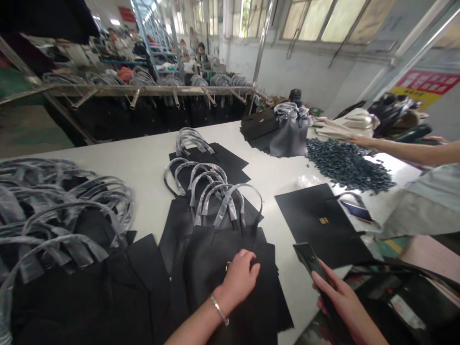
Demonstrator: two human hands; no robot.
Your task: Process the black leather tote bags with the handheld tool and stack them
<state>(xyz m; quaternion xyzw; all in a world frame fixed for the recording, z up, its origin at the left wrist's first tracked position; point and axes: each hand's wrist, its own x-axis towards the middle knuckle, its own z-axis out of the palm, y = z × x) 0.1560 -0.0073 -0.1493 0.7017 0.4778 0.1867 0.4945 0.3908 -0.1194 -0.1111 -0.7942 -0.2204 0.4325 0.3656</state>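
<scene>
My left hand (241, 273) hovers over or rests on the front of a black bag (212, 254), its fingers loosely curled with a gap at the thumb. Nothing shows in it. A small gold-coloured piece peeks out beside its fingers. This bag lies on a stack of black bags whose looped handles (230, 201) are wrapped in clear plastic. My right hand (338, 297) is closed around a flat black strap-like piece (305, 254), its wide end pointing up and left. Beyond that hand lies a flat black bag (316, 220) with a gold clasp (324, 220).
More black bags with wrapped handles (61, 215) crowd the left of the white table (151, 167). A heap of small dark pieces (348, 163) lies at the back right, near a co-worker's arm (409, 149). A metal rack (143, 91) hung with bags stands behind.
</scene>
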